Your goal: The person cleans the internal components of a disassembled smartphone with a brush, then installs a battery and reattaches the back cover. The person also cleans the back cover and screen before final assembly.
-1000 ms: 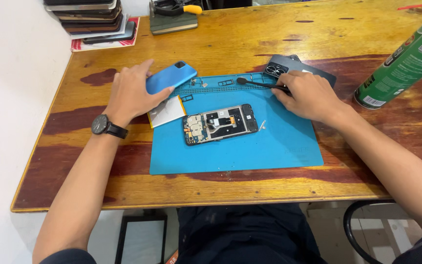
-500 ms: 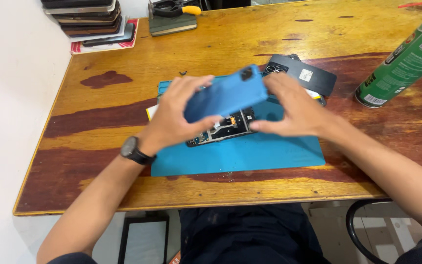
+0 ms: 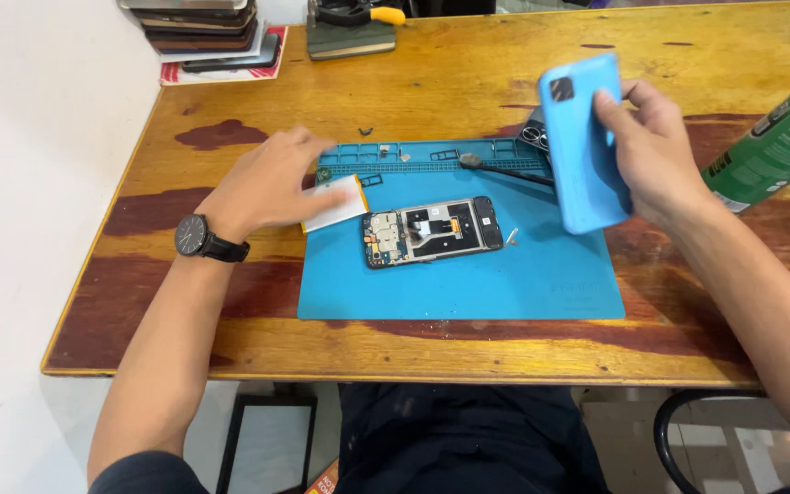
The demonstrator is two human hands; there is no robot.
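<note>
My left hand (image 3: 262, 187) lies flat with fingers spread at the left edge of the blue work mat (image 3: 468, 284), fingertips resting on the white battery (image 3: 336, 203), pinching nothing. Just right of it, mid-mat, sits the opened phone (image 3: 433, 232) with its board exposed; I judge that fragile, best taken by the frame edges only. Further right, my right hand (image 3: 656, 155) pinches the blue back cover (image 3: 582, 142) along its right long edge, lifted off the mat and tilted nearly upright, camera cutout at the far end. The cover looks like thin plastic: light, a bit flexible, probably slick, so gripping both long edges would steady it better than one corner
</note>
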